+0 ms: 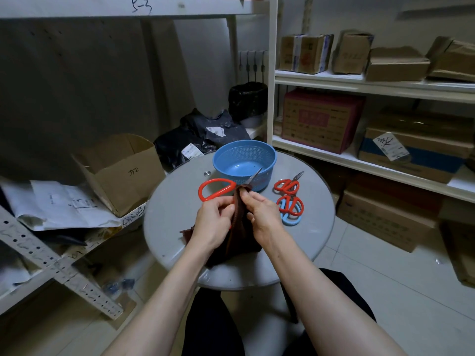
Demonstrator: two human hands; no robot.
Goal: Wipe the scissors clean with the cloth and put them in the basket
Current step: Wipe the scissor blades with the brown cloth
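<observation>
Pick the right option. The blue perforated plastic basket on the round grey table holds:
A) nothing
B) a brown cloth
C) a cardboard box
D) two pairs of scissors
A: the blue perforated plastic basket shows only its bare floor; the left hand holds the large red-handled scissors and the right hand pinches the dark brown cloth round their blades.

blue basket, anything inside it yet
The blue basket shows only its bare floor and far wall, no scissors inside. The held scissors blade tip crosses its near rim; the near inner wall is hidden.
</observation>
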